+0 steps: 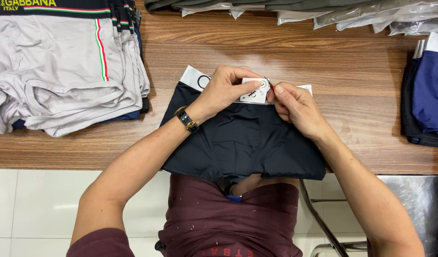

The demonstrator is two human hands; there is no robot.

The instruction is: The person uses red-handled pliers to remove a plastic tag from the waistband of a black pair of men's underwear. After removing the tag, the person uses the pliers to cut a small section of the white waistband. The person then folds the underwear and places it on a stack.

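Note:
A pair of black boxer briefs (243,140) with a white waistband lies flat on the wooden table (276,47), its lower edge hanging over the front edge. My left hand (223,90), with a black watch on the wrist, pinches a small white paper tag (255,90) against the waistband. My right hand (295,107) meets it from the right, fingertips closed on the tag's right edge, where a thin red-tipped thing shows.
A stack of grey briefs (62,71) with striped trim fills the table's left. Blue and black garments (428,90) lie at the right edge. Clear-bagged items (371,14) line the back. A metal stool frame (323,223) stands below right.

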